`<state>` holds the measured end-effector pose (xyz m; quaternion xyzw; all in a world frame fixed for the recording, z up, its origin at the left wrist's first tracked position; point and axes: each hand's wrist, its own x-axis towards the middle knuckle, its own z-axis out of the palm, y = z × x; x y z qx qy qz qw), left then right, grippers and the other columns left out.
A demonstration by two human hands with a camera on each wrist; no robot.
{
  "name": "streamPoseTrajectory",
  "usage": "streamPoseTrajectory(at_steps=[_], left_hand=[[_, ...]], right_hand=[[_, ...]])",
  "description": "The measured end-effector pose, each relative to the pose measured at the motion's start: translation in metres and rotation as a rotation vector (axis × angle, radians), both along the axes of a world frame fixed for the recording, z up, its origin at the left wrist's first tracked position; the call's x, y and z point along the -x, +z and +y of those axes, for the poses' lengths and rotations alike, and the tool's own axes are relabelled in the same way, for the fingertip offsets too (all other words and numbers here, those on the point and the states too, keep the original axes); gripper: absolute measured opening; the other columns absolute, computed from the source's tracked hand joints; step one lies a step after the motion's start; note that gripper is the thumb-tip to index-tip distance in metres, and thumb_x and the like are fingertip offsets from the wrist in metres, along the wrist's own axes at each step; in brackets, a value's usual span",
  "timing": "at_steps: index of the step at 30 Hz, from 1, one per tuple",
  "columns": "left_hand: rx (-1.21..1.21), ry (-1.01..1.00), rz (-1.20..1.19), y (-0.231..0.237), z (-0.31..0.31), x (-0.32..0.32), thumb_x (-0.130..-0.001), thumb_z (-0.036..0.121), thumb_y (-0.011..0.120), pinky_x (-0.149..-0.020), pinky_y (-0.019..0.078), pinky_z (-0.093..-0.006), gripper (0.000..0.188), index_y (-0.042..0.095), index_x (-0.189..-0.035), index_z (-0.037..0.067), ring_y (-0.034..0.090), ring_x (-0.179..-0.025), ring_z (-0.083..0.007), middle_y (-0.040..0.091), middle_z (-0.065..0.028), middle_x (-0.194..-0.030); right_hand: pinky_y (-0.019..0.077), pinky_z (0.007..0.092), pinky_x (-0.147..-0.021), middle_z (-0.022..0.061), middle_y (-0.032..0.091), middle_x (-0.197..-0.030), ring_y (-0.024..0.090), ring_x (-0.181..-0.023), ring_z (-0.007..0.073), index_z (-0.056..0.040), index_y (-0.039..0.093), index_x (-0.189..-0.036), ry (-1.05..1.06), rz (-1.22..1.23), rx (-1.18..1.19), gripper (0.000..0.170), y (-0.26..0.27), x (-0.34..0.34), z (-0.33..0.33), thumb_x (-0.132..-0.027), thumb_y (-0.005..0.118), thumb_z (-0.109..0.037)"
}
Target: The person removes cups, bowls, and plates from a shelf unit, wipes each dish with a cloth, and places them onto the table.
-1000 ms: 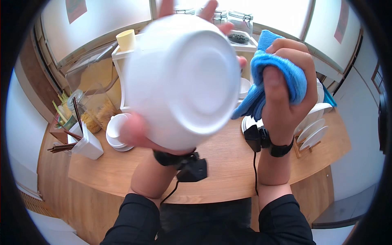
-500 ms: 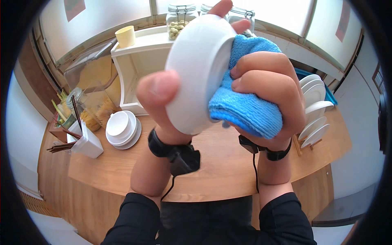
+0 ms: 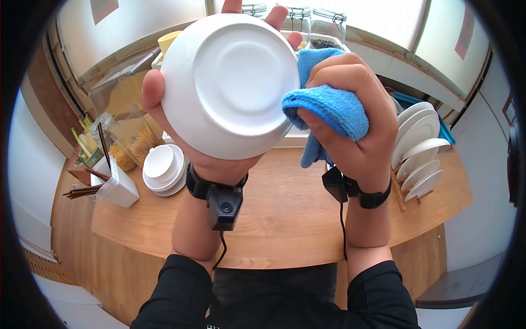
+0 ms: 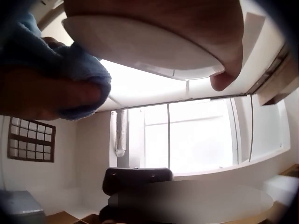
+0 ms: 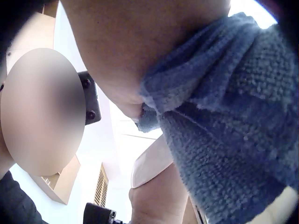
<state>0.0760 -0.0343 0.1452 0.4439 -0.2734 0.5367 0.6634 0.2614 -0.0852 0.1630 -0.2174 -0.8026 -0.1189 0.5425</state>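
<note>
My left hand holds a white bowl up in front of me. Its underside and round foot ring face the head camera, with the thumb at the left rim and fingertips showing past the far rim. A folded blue cloth is bunched in the grip of my right hand. In the head view the cloth overlaps the bowl's right edge. From the left wrist, the bowl appears side-on, beside the cloth. The cloth fills much of the right wrist view.
On the wooden table, stacked white dishes stand left, beside a white holder of chopsticks. White plates stand upright in a wooden rack at right. Glass jars and a yellow cup are at the back.
The bowl has turned from side-on until its base faces the head camera, and has shifted left. The cloth, against the base half a second ago, is now at the bowl's right edge.
</note>
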Motion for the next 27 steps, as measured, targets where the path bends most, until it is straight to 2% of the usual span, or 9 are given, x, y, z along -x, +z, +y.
streamPoseTrajectory(at_steps=[4, 6, 9, 13, 15, 17, 20, 24, 27], left_hand=[[-0.002, 0.045, 0.075, 0.000, 0.000, -0.004, -0.088, 0.076, 0.058, -0.117, 0.0483, -0.0543, 0.120, 0.014, -0.174, 0.004, 0.048, -0.147, -0.0491, 0.034, -0.0296, -0.171], [0.011, -0.124, -0.050, -0.004, -0.002, -0.010, -0.080, 0.083, 0.062, -0.125, 0.0408, -0.0584, 0.132, 0.014, -0.174, 0.004, 0.035, -0.156, -0.0511, 0.021, -0.0328, -0.175], [0.045, -0.046, -0.077, -0.004, -0.005, -0.009, -0.078, 0.084, 0.066, -0.122, 0.0426, -0.0570, 0.134, 0.013, -0.173, 0.005, 0.041, -0.149, -0.0479, 0.024, -0.0333, -0.171], [0.105, 0.112, -0.142, -0.001, -0.008, -0.006, -0.075, 0.084, 0.075, -0.115, 0.0463, -0.0543, 0.140, 0.013, -0.173, 0.007, 0.054, -0.133, -0.0416, 0.031, -0.0345, -0.162], [0.104, 0.148, -0.205, -0.003, -0.008, -0.014, -0.076, 0.080, 0.075, -0.114, 0.0476, -0.0538, 0.134, 0.017, -0.171, 0.005, 0.055, -0.132, -0.0411, 0.035, -0.0342, -0.159], [0.105, 0.217, -0.307, -0.005, -0.008, -0.022, -0.078, 0.071, 0.076, -0.111, 0.0502, -0.0528, 0.123, 0.025, -0.167, 0.003, 0.056, -0.131, -0.0400, 0.044, -0.0337, -0.152], [0.035, -0.038, -0.171, -0.013, 0.016, -0.010, -0.079, 0.066, 0.075, -0.105, 0.0542, -0.0514, 0.115, 0.030, -0.164, 0.003, 0.060, -0.126, -0.0392, 0.050, -0.0318, -0.146], [0.185, 0.026, -0.125, -0.001, -0.002, -0.010, -0.081, 0.064, 0.073, -0.100, 0.0569, -0.0503, 0.110, 0.032, -0.162, 0.003, 0.063, -0.122, -0.0392, 0.052, -0.0299, -0.142], [0.248, -0.056, -0.180, -0.001, -0.003, -0.012, -0.082, 0.065, 0.073, -0.101, 0.0567, -0.0510, 0.109, 0.032, -0.162, 0.004, 0.062, -0.122, -0.0400, 0.053, -0.0296, -0.141]], right_hand=[[0.0552, 0.0345, -0.088, 0.0140, 0.071, -0.109, 0.069, -0.096, 0.0235, -0.0026, 0.068, -0.115, 0.028, 0.073, -0.181, 0.036, -0.001, -0.002, 0.009, -0.091, 0.088, -0.020], [0.0564, 0.0352, -0.085, 0.0141, 0.072, -0.108, 0.070, -0.095, 0.0248, -0.0026, 0.070, -0.113, -0.049, 0.036, -0.339, 0.034, 0.000, 0.003, 0.008, -0.088, 0.088, -0.014], [0.0569, 0.0359, -0.079, 0.0132, 0.072, -0.102, 0.071, -0.089, 0.0264, -0.0024, 0.072, -0.109, -0.190, -0.002, -0.246, 0.032, -0.010, 0.018, 0.000, -0.083, 0.089, -0.011], [0.0572, 0.0361, -0.075, 0.0102, 0.072, -0.098, 0.072, -0.085, 0.0263, -0.0022, 0.075, -0.100, 0.091, -0.045, -0.003, 0.027, 0.000, 0.021, -0.008, -0.081, 0.091, -0.012], [0.0571, 0.0356, -0.075, 0.0101, 0.072, -0.098, 0.072, -0.085, 0.0255, -0.0023, 0.076, -0.098, 0.044, -0.031, -0.003, 0.025, -0.003, 0.021, -0.002, -0.081, 0.092, -0.012], [0.0569, 0.0347, -0.076, 0.0108, 0.073, -0.097, 0.072, -0.086, 0.0239, -0.0028, 0.077, -0.100, -0.231, 0.103, -0.065, 0.027, -0.009, 0.018, 0.010, -0.080, 0.093, -0.010], [0.0569, 0.0344, -0.078, 0.0115, 0.074, -0.097, 0.073, -0.087, 0.0234, -0.0022, 0.078, -0.102, -0.231, 0.105, -0.020, 0.026, -0.009, 0.011, 0.015, -0.081, 0.092, -0.009], [0.0569, 0.0335, -0.078, 0.0113, 0.073, -0.097, 0.072, -0.088, 0.0227, 0.0010, 0.078, -0.103, 0.050, -0.050, 0.047, 0.024, -0.002, 0.016, 0.003, -0.084, 0.089, -0.009], [0.0566, 0.0331, -0.078, 0.0110, 0.073, -0.097, 0.072, -0.086, 0.0221, 0.0010, 0.078, -0.103, -0.135, 0.053, 0.049, 0.024, -0.006, 0.014, 0.012, -0.084, 0.088, -0.009]])
